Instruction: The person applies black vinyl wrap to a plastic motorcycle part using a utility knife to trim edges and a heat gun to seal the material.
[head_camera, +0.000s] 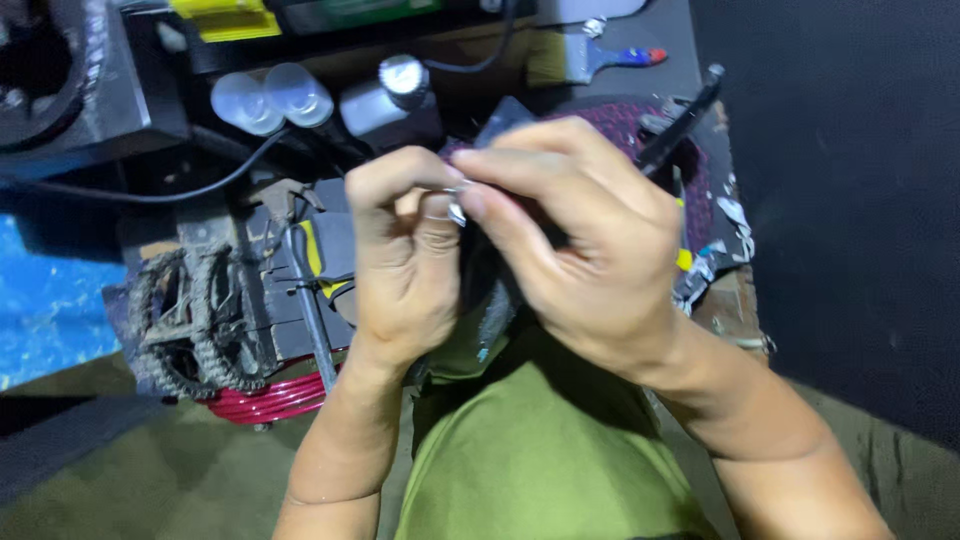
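Left hand and right hand meet above a cluttered workbench, fingertips of both pinched together on a small silvery metal piece held between them. A paintbrush lies on the bench's far side; red coiled wire sits beside the left forearm.

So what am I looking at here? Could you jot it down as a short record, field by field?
view: head camera looking down at two bare hands
left hand: fingers curled, pinching a small silvery metal piece
right hand: fingertips meet the left hand's at the same piece
what the piece is: too small to tell
behind the hands: cluttered dark workbench
on the bench: paintbrush, black cable, coil of red wire, two pale round caps
below: green clothing
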